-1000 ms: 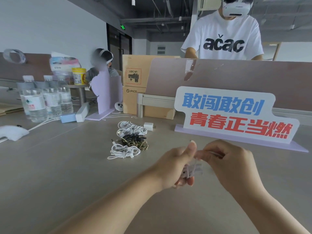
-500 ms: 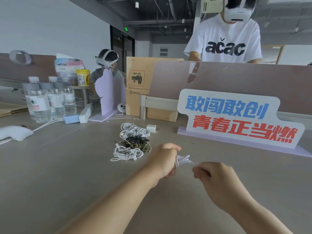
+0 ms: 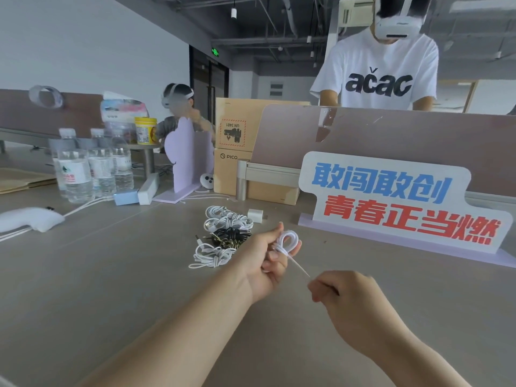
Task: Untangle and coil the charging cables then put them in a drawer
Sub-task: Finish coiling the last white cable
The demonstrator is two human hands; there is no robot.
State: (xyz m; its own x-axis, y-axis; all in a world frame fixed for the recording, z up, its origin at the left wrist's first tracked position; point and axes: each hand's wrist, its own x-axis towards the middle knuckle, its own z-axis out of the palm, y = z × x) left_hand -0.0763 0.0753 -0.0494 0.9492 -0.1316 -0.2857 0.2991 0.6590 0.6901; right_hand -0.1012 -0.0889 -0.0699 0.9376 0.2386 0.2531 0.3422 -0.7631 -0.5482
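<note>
A white charging cable (image 3: 287, 243) is wound in small loops that my left hand (image 3: 268, 258) grips above the grey table (image 3: 111, 289). One strand of it runs taut down and right to my right hand (image 3: 343, 294), which pinches its end. Behind my left hand lies a pile of coiled cables: white bundles (image 3: 227, 219) at the back, a black one (image 3: 230, 236) in the middle, and another white bundle (image 3: 210, 255) at the front. No drawer is in view.
A white charger plug (image 3: 255, 215) lies by the pile. A sign with coloured characters (image 3: 391, 202) stands at the right. Water bottles (image 3: 92, 169), cardboard boxes (image 3: 237, 152) and a white controller (image 3: 30, 220) are at the left and back. Two persons wearing headsets are beyond the divider.
My hands have moved apart: the right hand pulled down and right, drawing a strand taut. The left hand turned so the wound loops now show above its fingers.
</note>
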